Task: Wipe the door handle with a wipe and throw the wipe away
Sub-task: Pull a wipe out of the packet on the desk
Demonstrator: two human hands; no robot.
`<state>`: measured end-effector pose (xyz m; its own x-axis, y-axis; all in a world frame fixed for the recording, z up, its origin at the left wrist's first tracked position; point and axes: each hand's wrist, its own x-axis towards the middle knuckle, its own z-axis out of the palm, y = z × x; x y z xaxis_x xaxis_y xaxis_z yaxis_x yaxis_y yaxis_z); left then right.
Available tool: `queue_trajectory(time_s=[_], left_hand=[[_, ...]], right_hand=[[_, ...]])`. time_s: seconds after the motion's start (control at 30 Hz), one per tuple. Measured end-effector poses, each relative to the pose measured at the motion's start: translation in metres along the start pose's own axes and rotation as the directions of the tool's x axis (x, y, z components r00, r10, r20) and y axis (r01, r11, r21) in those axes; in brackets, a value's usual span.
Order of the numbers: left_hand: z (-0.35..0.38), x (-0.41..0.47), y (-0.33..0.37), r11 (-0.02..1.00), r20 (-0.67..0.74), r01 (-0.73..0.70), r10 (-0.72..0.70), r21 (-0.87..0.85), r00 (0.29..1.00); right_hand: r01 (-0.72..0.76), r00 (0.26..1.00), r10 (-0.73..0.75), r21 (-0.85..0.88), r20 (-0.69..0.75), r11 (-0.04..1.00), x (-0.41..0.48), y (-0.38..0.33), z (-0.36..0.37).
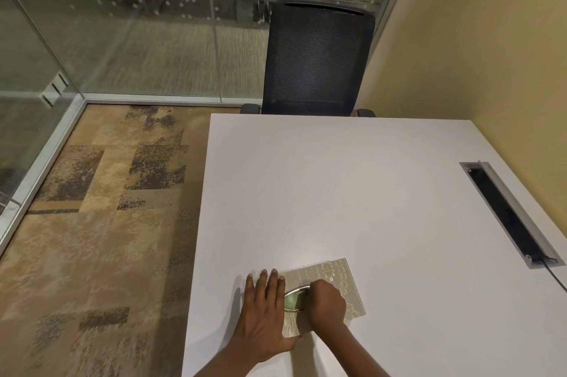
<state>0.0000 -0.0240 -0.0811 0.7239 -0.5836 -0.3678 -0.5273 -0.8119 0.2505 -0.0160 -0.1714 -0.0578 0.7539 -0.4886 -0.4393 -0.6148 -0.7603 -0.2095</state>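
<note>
A flat beige wipe box (337,275) with a floral pattern lies on the white table (337,192) near its front edge. A silver-rimmed oval opening (294,300) sits in the middle of its top. My left hand (264,315) lies flat on the left part of the box, fingers stretched out and pressing down. My right hand (326,304) is curled at the opening with its fingertips inside. No wipe shows, and whatever the fingers pinch is hidden. I cannot make out a door handle.
A black mesh office chair (316,57) stands at the table's far edge. A cable slot (509,214) runs along the table's right side by the yellow wall. Glass walls with metal frames (46,143) enclose patterned carpet (107,223) to the left.
</note>
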Motion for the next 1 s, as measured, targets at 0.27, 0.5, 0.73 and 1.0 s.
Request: queue_trajectory(time_s=[0.27, 0.5, 0.73, 1.0], left_hand=[[0.006, 0.002, -0.002, 0.999, -0.009, -0.013, 0.012, -0.035, 1.000], [0.008, 0.003, -0.009, 0.998, -0.021, -0.037, 0.036, -0.052, 0.999], [-0.030, 0.013, -0.010, 0.973, -0.152, -0.230, 0.227, -0.001, 0.962], [-0.076, 0.009, 0.005, 0.897, -0.539, -0.382, 0.214, -0.221, 0.815]], right_hand=[[0.046, 0.998, -0.025, 0.451, -0.052, 0.891, -0.010, 0.014, -0.025], [0.048, 0.989, -0.142, 0.799, 0.047, 0.599, -0.033, 0.020, -0.067], [0.122, 0.980, -0.201, 0.811, -0.006, 0.573, -0.036, 0.009, -0.083], [0.057, 0.990, -0.144, 0.900, 0.007, 0.433, -0.025, 0.000, -0.083]])
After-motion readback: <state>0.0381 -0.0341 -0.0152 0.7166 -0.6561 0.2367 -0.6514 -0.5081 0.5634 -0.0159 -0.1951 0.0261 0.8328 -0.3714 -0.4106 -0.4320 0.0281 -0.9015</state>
